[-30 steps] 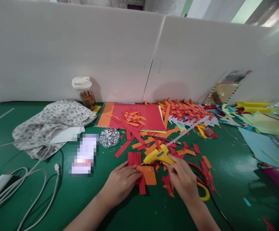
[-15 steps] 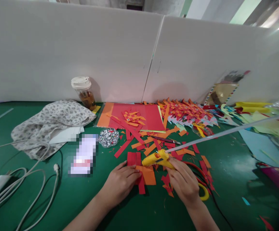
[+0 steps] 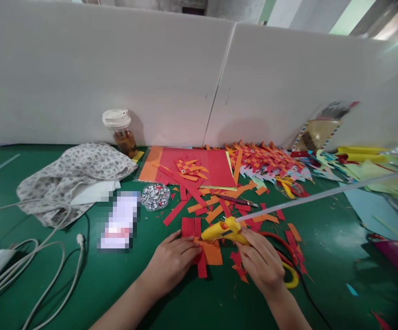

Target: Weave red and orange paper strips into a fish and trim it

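My right hand [image 3: 262, 263] is wrapped round a yellow hot glue gun [image 3: 224, 230], with a long translucent glue stick [image 3: 302, 199] jutting from its back toward the right. The gun's nozzle points left and sits at the edge of an orange paper piece [image 3: 213, 253], beside my left fingertips. Under my left hand [image 3: 173, 261] lie red paper strips [image 3: 187, 226], crossed with the orange piece; its fingers are together and curved, holding them against the table. The exact nozzle contact is too small to tell.
Loose red and orange paper scraps [image 3: 215, 211] and scissors with yellow handles [image 3: 291, 276] lie around. Behind are woven paper fish [image 3: 260, 158], a red paper pack [image 3: 215, 160] and a box of googly eyes [image 3: 155, 197]. A phone [image 3: 120, 220], cloth [image 3: 71, 169], drink cup [image 3: 121, 133] and white cables [image 3: 47, 256] are left.
The glue gun's nozzle has shifted slightly left and down, closer to my left fingertips. My left hand and the paper have stayed in place.
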Demonstrator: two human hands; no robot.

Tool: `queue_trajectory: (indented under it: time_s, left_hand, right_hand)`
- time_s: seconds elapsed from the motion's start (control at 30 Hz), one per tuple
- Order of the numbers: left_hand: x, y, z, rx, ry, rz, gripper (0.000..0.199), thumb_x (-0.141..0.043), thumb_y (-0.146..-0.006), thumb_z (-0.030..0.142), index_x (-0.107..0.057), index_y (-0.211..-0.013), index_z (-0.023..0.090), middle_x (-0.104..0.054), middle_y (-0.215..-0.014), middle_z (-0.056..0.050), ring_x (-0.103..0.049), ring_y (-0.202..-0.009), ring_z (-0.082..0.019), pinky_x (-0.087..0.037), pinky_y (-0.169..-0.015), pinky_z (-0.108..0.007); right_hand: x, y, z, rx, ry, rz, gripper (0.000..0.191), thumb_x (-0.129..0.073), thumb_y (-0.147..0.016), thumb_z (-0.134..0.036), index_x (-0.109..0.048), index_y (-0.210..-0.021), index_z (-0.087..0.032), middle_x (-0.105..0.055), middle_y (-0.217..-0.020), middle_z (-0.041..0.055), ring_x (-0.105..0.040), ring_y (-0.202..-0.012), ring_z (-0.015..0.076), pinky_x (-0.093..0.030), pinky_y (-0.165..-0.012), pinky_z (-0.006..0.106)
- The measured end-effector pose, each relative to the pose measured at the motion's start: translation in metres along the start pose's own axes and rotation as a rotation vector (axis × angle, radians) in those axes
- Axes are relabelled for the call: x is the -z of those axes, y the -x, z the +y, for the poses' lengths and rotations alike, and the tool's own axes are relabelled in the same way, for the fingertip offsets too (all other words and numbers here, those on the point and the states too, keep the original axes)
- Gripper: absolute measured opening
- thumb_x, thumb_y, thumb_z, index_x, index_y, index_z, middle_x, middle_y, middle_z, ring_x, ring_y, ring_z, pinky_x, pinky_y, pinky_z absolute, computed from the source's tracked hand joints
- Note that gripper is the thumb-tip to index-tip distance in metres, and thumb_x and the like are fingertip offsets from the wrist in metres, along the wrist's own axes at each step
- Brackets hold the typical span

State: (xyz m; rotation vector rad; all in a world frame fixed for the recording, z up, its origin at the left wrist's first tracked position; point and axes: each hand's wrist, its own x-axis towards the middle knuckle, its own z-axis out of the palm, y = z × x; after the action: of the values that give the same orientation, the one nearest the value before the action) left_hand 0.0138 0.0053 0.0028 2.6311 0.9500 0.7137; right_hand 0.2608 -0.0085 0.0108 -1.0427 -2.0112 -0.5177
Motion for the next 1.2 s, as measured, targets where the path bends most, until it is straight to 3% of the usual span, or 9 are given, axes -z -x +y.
queue_trajectory:
  time_s: [0.57, 0.67, 0.83, 1.03, 1.2]
  left_hand:
    - [0.0012, 0.0001, 0.0004, -0.002, -0.008, 0.009, 0.025, -0.044, -0.088, 0.014, -0.058, -0.108, 0.02, -0.071, -0.1, -0.004, -0.065, -0.098, -0.021, -0.048, -0.091, -0.047]
    - [0.0012, -0.0007, 0.0002, 0.018, 0.0, 0.004, 0.026, -0.044, -0.087, 0.014, -0.055, -0.11, 0.021, -0.07, -0.104, -0.005, -0.065, -0.097, -0.02, -0.048, -0.092, -0.047]
    - [0.0015, -0.0021, 0.0028, 0.132, 0.053, 0.009, 0.031, -0.048, -0.084, 0.013, -0.048, -0.114, 0.019, -0.063, -0.111, -0.008, -0.061, -0.1, -0.019, -0.051, -0.09, -0.038]
    - [0.0012, -0.0031, 0.0053, 0.23, 0.105, 0.002, 0.013, -0.049, -0.084, 0.014, -0.048, -0.095, 0.02, -0.059, -0.107, -0.006, -0.062, -0.09, -0.018, -0.056, -0.074, -0.033]
    - [0.0026, -0.0044, 0.0047, 0.176, 0.073, -0.008, 0.011, -0.047, -0.084, 0.013, -0.051, -0.091, 0.02, -0.059, -0.107, -0.006, -0.061, -0.093, -0.019, -0.055, -0.077, -0.035]
  right_hand:
    - [0.001, -0.0053, 0.0002, -0.027, 0.038, -0.049, 0.024, -0.067, -0.067, 0.005, -0.054, -0.066, -0.015, -0.067, -0.094, 0.0128, -0.064, -0.092, 0.0223, -0.055, -0.079, 0.034]
    - [0.0017, -0.0076, -0.0012, 0.015, 0.056, -0.069, 0.024, -0.067, -0.069, 0.003, -0.053, -0.063, -0.016, -0.068, -0.089, 0.0106, -0.065, -0.091, 0.0209, -0.054, -0.082, 0.033]
    - [0.0, -0.007, -0.0011, -0.055, 0.054, -0.055, 0.023, -0.066, -0.07, 0.001, -0.053, -0.063, -0.016, -0.067, -0.091, 0.0109, -0.064, -0.091, 0.0207, -0.054, -0.081, 0.034]
    - [-0.0003, -0.0066, -0.0016, -0.01, 0.061, -0.085, 0.025, -0.064, -0.073, 0.0, -0.05, -0.061, -0.018, -0.067, -0.086, 0.0077, -0.064, -0.093, 0.02, -0.053, -0.083, 0.033]
    - [-0.0028, -0.0078, -0.0004, -0.087, 0.101, -0.096, 0.018, -0.066, -0.074, -0.008, -0.052, -0.068, -0.017, -0.065, -0.093, 0.0119, -0.063, -0.092, 0.0219, -0.053, -0.082, 0.035]
